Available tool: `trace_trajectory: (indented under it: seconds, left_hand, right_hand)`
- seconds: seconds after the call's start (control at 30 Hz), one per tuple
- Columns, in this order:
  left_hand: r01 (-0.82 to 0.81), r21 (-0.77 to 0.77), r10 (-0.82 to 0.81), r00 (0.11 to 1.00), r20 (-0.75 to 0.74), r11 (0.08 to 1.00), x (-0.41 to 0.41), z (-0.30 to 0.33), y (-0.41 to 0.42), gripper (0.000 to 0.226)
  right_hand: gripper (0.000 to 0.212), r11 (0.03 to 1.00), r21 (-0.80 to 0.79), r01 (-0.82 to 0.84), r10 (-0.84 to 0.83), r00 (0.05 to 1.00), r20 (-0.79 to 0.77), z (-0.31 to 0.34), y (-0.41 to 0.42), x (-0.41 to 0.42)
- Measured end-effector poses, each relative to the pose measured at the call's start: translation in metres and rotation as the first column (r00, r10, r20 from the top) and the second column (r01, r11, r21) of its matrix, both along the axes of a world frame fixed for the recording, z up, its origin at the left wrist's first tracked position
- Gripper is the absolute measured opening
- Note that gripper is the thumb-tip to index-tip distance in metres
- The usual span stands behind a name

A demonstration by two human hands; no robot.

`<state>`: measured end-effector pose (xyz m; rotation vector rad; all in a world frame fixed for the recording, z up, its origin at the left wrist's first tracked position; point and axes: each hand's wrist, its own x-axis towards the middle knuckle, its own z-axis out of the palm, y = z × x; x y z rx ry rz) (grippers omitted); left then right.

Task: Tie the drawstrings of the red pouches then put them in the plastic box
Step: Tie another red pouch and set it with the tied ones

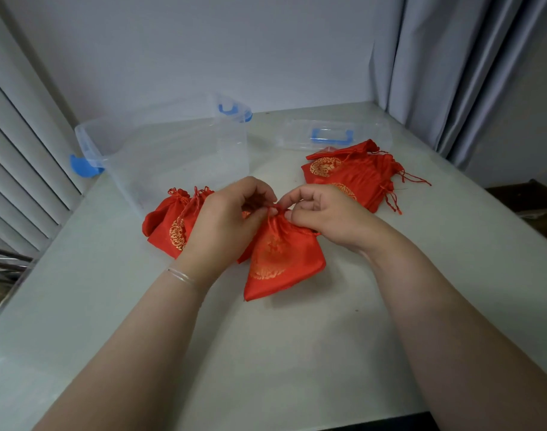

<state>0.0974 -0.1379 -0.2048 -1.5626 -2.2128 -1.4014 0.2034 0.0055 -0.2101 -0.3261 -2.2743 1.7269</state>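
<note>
A red pouch (281, 259) with a gold round pattern is held at the centre of the pale worktop (297, 353), its gathered neck pointed toward 12 o'clock. The neck is pinched from both sides: the fingers of the left hand (225, 225) are curled round it from 9 o'clock, and those of the right hand (322, 213) are pinched on the drawstring (278, 208) from 3 o'clock. A thin bangle (180, 276) is worn on the left wrist. At 10 o'clock from the held pouch, partly hidden by the left hand, two gathered pouches (166, 225) are laid side by side. At 2 o'clock a pile of flat pouches (353, 172) is seen with loose strings trailing. The clear plastic box (172, 150), with blue clips, is stood open at 11 o'clock, and its lid (331, 135) is laid at 1 o'clock, behind the pile.
</note>
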Motion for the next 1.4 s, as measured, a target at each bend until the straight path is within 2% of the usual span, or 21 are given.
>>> trace_trajectory:
  seconds: [0.1, 0.2, 0.33, 0.53, 0.77, 1.0, 1.13, 1.3, 1.4]
  left_hand:
    - [-0.035, 0.069, 0.052, 0.966, -0.252, 0.997, -0.003, -0.007, 0.001, 0.018]
    - [-0.045, 0.118, 0.085, 0.928, -0.363, 0.992, -0.006, -0.012, 0.001, 0.013]
    - [-0.021, 0.151, 0.084, 0.900, -0.428, 0.988, -0.005, -0.013, 0.002, 0.012]
    - [0.025, 0.197, 0.071, 0.883, -0.464, 0.980, -0.007, -0.014, 0.004, 0.010]
    - [0.054, 0.214, 0.065, 0.858, -0.510, 0.975, -0.008, -0.016, 0.003, 0.010]
    - [0.016, 0.219, 0.057, 0.945, -0.323, 0.976, -0.008, -0.013, 0.000, 0.014]
    - [-0.056, 0.210, 0.063, 0.998, -0.028, 0.976, -0.002, -0.012, 0.000, 0.013]
    - [-0.127, 0.203, 0.081, 0.972, 0.220, 0.971, 0.001, -0.011, 0.001, 0.009]
    - [-0.163, 0.215, 0.097, 0.953, 0.287, 0.963, 0.002, -0.010, 0.002, 0.009]
  right_hand:
    - [0.016, 0.999, -0.029, 0.027, -0.027, 1.000, -0.008, 0.002, -0.002, 0.001]
    - [0.016, 0.995, -0.067, 0.071, -0.072, 0.997, -0.007, 0.003, -0.004, -0.001]
    - [0.012, 0.992, -0.071, 0.105, -0.106, 0.994, -0.015, 0.000, -0.004, -0.002]
    - [0.013, 0.984, -0.180, -0.012, 0.008, 1.000, -0.025, 0.000, -0.004, -0.001]
    - [0.007, 0.989, -0.142, -0.034, 0.028, 0.999, -0.039, 0.002, 0.002, 0.001]
    - [0.016, 0.999, -0.012, -0.042, 0.042, 0.999, 0.016, -0.008, 0.001, -0.002]
    - [0.019, 0.997, 0.057, -0.060, 0.057, 0.997, 0.045, -0.013, 0.002, -0.005]
    - [0.020, 0.988, 0.135, -0.079, 0.064, 0.992, 0.108, -0.020, 0.005, -0.008]
    - [0.020, 0.985, 0.125, -0.119, 0.101, 0.985, 0.140, -0.021, 0.005, -0.007]
